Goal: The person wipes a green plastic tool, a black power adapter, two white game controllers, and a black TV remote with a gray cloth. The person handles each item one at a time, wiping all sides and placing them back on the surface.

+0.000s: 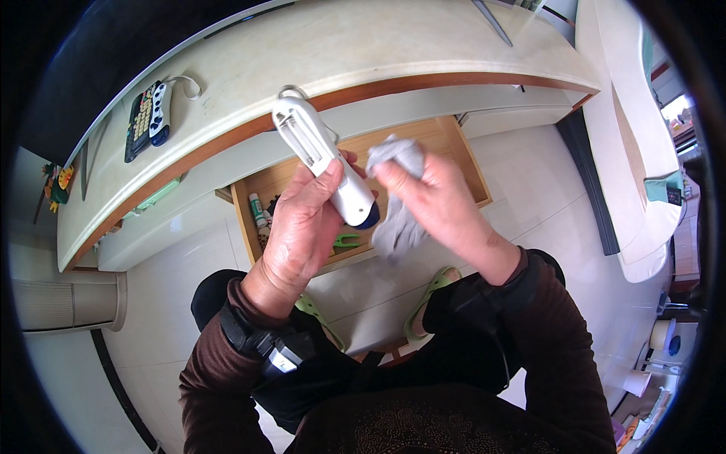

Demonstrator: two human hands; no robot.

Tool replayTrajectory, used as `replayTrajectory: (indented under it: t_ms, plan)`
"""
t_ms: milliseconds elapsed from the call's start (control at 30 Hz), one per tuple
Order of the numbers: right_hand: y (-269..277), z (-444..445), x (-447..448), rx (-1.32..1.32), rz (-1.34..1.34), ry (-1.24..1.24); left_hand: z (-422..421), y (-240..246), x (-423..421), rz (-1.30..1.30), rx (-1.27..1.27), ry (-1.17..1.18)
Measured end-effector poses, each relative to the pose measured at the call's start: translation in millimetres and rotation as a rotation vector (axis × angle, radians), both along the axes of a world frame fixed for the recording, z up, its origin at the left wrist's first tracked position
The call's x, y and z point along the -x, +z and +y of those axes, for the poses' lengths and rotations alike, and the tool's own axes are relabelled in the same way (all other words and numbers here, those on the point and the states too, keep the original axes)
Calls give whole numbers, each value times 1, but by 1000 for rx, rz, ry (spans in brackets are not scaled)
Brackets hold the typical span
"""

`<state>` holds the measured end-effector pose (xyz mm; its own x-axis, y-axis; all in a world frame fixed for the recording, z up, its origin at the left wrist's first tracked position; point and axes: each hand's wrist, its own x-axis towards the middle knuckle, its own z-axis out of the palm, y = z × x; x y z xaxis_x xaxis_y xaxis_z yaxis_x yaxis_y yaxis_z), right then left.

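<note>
My left hand (303, 227) grips a white remote control (354, 196) with a dark blue end. Its back faces up, and the uncovered battery compartment (303, 139) holds no batteries. A thin cord loop (292, 89) hangs at its far end. Bunched in my right hand (439, 196) is a grey cloth (397, 227), just to the right of the remote and apart from it. Both hands are above a pulled-out wooden drawer (442, 136). Inside its near left part lie a green-and-white tube (257, 210) and a green clip (345, 240); my left hand hides part of the contents.
A pale TV cabinet top (368, 42) with a brown edge spans the far side. On it are a similar white-and-blue controller (161, 113), a dark remote with pale buttons (139, 122) and a television (125, 51). A white padded piece of furniture (618, 142) stands at right.
</note>
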<state>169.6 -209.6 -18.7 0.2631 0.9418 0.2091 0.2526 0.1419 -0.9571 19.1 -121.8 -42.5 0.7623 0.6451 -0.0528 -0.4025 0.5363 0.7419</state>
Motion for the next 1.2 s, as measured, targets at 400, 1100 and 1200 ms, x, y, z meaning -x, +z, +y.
replayTrajectory:
  t_ms: [400,1100,1200]
  plan:
    - [-3,-5,18,-194,-464,-51,-19,2,-8,299,126,46]
    - [22,-5,-32,-108,-5,176,-20,8,-1,141,-83,-412]
    - [21,-4,-29,-5,52,154,-26,6,0,270,-192,-358]
